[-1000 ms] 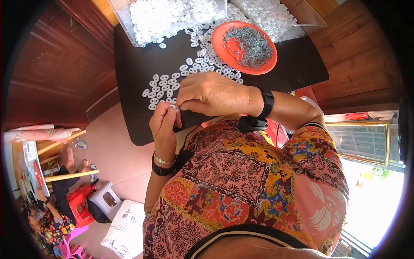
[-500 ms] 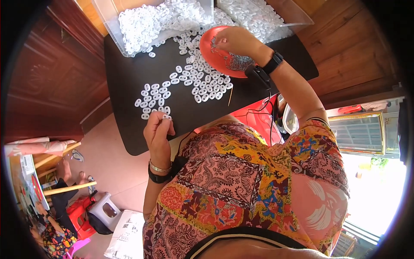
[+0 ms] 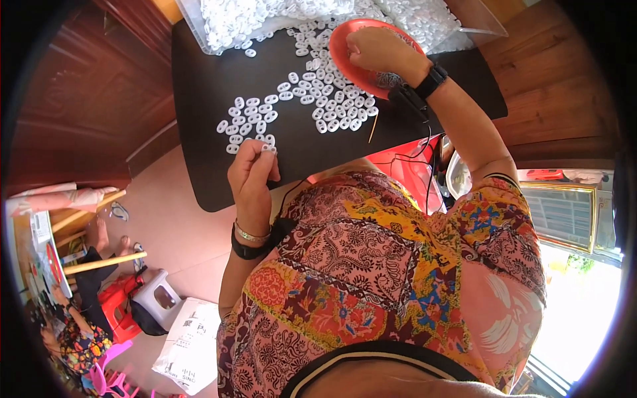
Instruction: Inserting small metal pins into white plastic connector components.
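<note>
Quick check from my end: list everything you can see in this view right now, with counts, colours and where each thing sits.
Table: one, black, centre top.
White plastic rings: many, too many to count, loose on the table.
Clear bins: two, heaped with white rings, at the table's far edge.
Orange dish: one, far side of the table, holding small grey parts.
Thin stick: one, pale, on the table beside the rings.
Red stool: one, on the floor lower left.
White bag: one, on the floor.
Left hand: pinching one white ring at the table's near edge, black band on its wrist.
Right hand: reaching into the orange dish, black watch on its wrist; grip contents hidden.
</note>
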`<state>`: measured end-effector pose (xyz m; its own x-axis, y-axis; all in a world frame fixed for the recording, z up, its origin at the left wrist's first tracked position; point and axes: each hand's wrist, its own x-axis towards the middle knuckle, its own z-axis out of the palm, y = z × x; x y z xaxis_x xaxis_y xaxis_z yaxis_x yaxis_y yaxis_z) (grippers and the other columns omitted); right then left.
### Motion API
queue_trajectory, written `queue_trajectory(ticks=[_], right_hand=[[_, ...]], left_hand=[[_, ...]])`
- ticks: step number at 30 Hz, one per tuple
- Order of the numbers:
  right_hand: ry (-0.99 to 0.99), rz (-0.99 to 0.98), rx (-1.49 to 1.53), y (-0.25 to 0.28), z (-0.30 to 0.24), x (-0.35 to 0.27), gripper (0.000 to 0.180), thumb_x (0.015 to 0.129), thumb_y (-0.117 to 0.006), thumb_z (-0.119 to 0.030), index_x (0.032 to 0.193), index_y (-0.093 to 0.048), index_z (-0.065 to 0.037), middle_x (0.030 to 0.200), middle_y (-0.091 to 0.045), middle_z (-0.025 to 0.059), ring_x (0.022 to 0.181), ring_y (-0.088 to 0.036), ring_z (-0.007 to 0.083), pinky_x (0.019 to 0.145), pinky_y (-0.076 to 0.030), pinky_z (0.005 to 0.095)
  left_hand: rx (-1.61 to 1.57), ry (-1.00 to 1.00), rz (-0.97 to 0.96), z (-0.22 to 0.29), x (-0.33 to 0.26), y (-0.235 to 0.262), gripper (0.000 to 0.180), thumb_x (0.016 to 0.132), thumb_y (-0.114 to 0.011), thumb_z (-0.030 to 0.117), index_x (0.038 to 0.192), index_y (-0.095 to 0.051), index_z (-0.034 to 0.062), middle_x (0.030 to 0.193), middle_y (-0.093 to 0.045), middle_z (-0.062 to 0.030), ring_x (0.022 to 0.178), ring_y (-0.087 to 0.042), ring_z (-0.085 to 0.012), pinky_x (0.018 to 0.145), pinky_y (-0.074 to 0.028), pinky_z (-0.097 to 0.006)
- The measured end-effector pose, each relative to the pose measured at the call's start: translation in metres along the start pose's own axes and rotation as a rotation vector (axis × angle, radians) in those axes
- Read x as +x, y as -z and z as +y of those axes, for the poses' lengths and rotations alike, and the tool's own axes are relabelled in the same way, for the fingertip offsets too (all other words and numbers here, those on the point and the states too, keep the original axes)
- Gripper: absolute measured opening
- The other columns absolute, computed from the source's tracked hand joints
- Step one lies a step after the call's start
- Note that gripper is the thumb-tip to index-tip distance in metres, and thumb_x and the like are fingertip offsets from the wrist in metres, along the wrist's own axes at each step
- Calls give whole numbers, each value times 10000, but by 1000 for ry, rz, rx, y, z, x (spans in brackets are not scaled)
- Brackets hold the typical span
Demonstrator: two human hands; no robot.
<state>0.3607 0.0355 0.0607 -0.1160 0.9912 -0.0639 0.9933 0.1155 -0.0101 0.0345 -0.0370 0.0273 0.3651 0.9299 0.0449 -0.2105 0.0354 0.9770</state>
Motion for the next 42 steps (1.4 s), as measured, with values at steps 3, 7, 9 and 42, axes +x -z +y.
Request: queue_trajectory(ticks=[3,7,9,42], right_hand=[[-8,76,-19,-5,8,2,173,814,-539,-164,790,-613,-9,721,-624,167,632,-610,293,621,-475,400],[29,326,735,26,-29,-28,166,856,-627,-130,954,-645,3,774,-637,29,710,-596,119,686,-484,259],[176,314,983,34,-58,-40,178,904,-578,-98,1039,-641,1,841,-637,23,753,-597,97,712,-490,240],[236,58,1485,1,-135,-60,142,897,-641,-155,880,-665,-16,741,-633,0,712,-576,62,652,-473,221]], left_hand=[[8,13,-12,2,1,0,103,883,-506,66,793,-530,22,638,-466,23,573,-409,-47,526,-309,-204],[79,-31,-6,11,4,-1,99,885,-509,66,804,-533,14,639,-469,22,575,-408,-47,532,-312,-204],[82,-62,-1,16,7,-3,95,886,-515,64,809,-533,11,640,-471,22,576,-408,-48,535,-314,-205],[252,-137,16,15,12,-26,133,894,-541,78,787,-513,4,629,-396,56,590,-308,-25,508,-249,-214]])
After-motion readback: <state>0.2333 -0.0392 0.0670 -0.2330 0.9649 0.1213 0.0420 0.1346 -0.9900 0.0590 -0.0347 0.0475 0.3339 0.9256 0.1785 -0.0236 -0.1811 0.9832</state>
